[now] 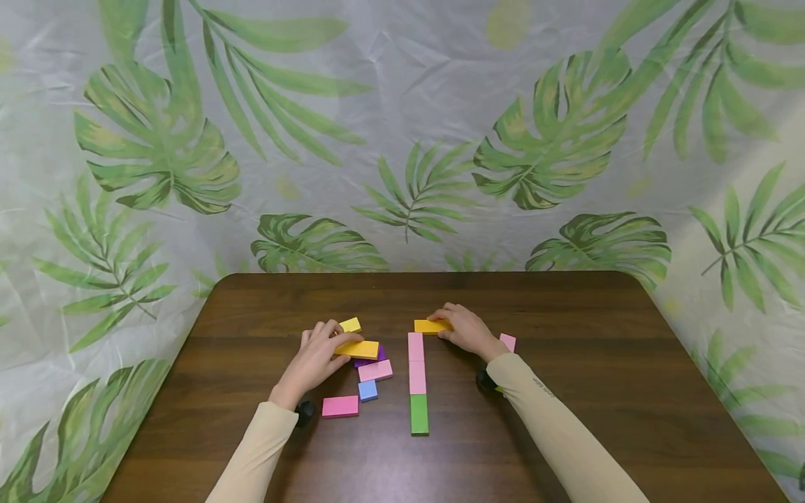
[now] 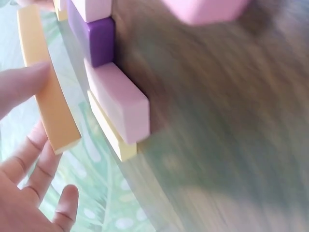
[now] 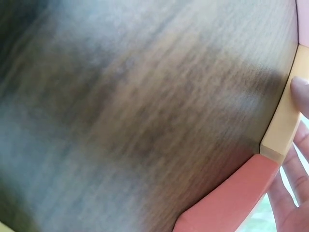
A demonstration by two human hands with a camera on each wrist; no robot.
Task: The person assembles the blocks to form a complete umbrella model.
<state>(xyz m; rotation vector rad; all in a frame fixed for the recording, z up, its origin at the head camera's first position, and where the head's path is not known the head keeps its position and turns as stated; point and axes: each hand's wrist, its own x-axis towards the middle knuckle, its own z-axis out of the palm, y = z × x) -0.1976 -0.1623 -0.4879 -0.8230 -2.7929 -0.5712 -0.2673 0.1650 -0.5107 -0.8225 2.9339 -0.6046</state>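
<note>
In the head view my left hand (image 1: pixel 309 363) grips a yellow-orange block (image 1: pixel 360 350) between thumb and fingers. The left wrist view shows this block (image 2: pixel 53 104) raised beside a purple block (image 2: pixel 101 42) and a pale pink block (image 2: pixel 120 96). My right hand (image 1: pixel 467 333) pinches another yellow-orange block (image 1: pixel 425 326), which lies crosswise at the far end of a straight row. Two pink blocks (image 1: pixel 417 377) and a green block (image 1: pixel 419 416) form that row. In the right wrist view, a red block (image 3: pixel 224 195) meets the end of the pinched block (image 3: pixel 281 126).
Around the left hand lie a yellow block (image 1: pixel 352 325), a pink block (image 1: pixel 375 370), a blue block (image 1: pixel 367 390) and a deep pink block (image 1: pixel 340 406). Partly behind the right wrist is a pink block (image 1: pixel 508 341). A leaf-patterned cloth (image 1: pixel 402 105) hangs behind the brown table (image 1: pixel 503 454).
</note>
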